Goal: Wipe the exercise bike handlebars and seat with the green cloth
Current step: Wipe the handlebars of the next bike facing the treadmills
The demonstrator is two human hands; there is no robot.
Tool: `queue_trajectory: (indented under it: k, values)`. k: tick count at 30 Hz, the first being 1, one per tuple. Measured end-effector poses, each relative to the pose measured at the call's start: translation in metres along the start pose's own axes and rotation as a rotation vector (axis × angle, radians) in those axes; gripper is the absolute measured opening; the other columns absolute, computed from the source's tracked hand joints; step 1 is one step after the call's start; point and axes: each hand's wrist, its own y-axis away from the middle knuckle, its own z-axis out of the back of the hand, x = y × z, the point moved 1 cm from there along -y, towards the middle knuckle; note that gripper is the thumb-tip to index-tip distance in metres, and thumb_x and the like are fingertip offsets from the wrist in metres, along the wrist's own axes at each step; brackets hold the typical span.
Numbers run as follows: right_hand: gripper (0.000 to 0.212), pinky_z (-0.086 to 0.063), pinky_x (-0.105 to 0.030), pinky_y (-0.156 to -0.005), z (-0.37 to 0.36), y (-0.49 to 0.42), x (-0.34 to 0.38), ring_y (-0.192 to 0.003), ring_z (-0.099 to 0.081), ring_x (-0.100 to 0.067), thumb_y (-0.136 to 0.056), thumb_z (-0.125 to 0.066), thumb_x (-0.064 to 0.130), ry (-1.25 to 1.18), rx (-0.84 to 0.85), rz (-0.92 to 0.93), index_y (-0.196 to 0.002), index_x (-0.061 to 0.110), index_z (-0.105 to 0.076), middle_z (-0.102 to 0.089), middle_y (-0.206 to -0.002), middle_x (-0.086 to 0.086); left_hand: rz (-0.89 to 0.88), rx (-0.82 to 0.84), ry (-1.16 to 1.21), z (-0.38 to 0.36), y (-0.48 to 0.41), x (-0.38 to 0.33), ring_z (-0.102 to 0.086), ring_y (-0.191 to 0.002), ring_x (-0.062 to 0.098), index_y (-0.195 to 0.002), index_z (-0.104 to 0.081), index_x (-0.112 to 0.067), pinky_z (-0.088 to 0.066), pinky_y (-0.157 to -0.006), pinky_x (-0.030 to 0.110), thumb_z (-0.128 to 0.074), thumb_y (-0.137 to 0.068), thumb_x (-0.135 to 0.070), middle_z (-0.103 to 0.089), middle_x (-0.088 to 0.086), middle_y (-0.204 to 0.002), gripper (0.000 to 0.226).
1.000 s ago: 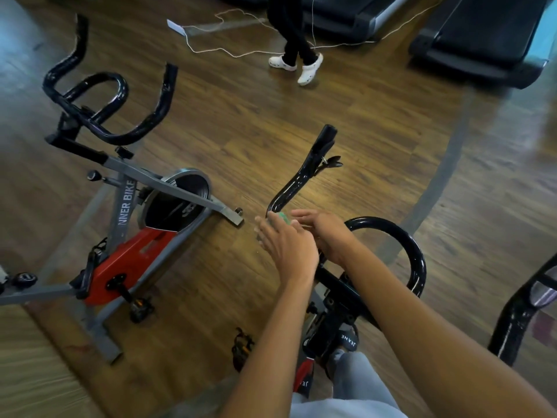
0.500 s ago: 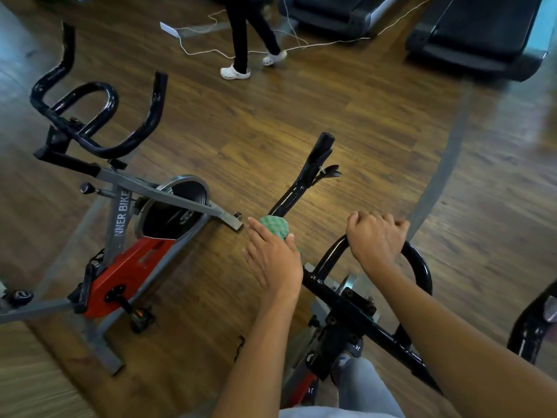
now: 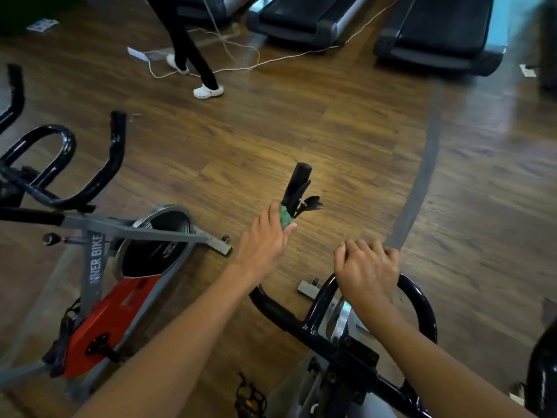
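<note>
Green cloth (image 3: 284, 218) wrapped on left horn of handlebars (image 3: 297, 188), just below its black end grip. Left hand (image 3: 265, 239) clasps cloth round bar, only sliver of green showing between fingers. Right hand (image 3: 366, 271) clenched over top of centre loop (image 3: 419, 300), knuckles up. Second bike (image 3: 120, 267), red and grey, parked just left on wood floor (image 3: 301, 131). Treadmills (image 3: 437, 34) along far edge, white cable (image 3: 271, 58) trailing, someone's legs (image 3: 193, 49) walking past.
</note>
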Motion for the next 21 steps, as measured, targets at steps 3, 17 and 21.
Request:
queue_trajectory:
  k: [3, 17, 21]
  values:
    - [0.047, -0.04, -0.041, -0.083, 0.0, 0.0, -0.001, -0.076, -0.061, -0.021, -0.1, -0.036, 0.033, -0.009, -0.067, 0.015, -0.069, 0.019, -0.069, -0.07, -0.072, 0.002, 0.014, -0.035, 0.044, -0.002, -0.015, -0.006, -0.052, -0.124, 0.022, -0.152, -0.022, -0.009, -0.049, -0.094, 0.034, -0.024, -0.1, -0.057, -0.042, 0.011, -0.146, 0.071]
    - [0.045, -0.038, -0.04, -0.08, 0.002, 0.001, -0.001, -0.071, -0.061, -0.022, -0.097, -0.038, 0.032, -0.002, -0.129, 0.027, -0.068, 0.019, -0.07, -0.071, -0.071, 0.001, -0.025, -0.299, 0.534, 0.014, -0.077, -0.045, -0.049, -0.107, 0.009, -0.145, -0.036, -0.012, -0.046, -0.081, 0.024, -0.032, -0.104, -0.047, -0.048, 0.006, -0.131, 0.054]
    - [0.044, -0.038, -0.04, -0.078, 0.002, 0.001, 0.0, -0.068, -0.06, -0.022, -0.097, -0.041, 0.03, -0.02, -0.162, 0.022, -0.065, 0.018, -0.068, -0.069, -0.067, 0.001, -0.071, -0.215, 0.484, -0.003, -0.052, -0.021, -0.05, -0.115, 0.017, -0.151, -0.024, -0.011, -0.05, -0.085, 0.031, -0.032, -0.102, -0.048, -0.039, 0.009, -0.139, 0.062]
